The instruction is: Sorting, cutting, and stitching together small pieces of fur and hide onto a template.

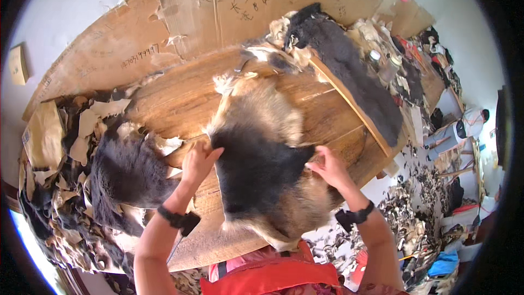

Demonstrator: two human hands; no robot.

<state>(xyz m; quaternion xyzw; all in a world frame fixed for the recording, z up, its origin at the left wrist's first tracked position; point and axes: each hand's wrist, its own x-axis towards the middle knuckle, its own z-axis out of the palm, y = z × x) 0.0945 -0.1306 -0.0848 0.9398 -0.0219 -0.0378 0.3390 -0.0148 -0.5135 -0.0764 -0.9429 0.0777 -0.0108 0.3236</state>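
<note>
A fur pelt, black across the middle and tan at both ends, lies on the wooden table in front of me. Its near end hangs at the table's front edge, by my red apron. My left hand is closed on the pelt's left edge, thumb over the black fur. At the opposite edge, my right hand pinches a corner of the black part between thumb and fingers. Dark bands with small boxes circle both my wrists.
Left stands a heap of pelts and scraps, with a dark pelt on it. A long dark pelt lies beyond a wooden strip. Cardboard lines the back. Scraps litter the floor; another person is far right.
</note>
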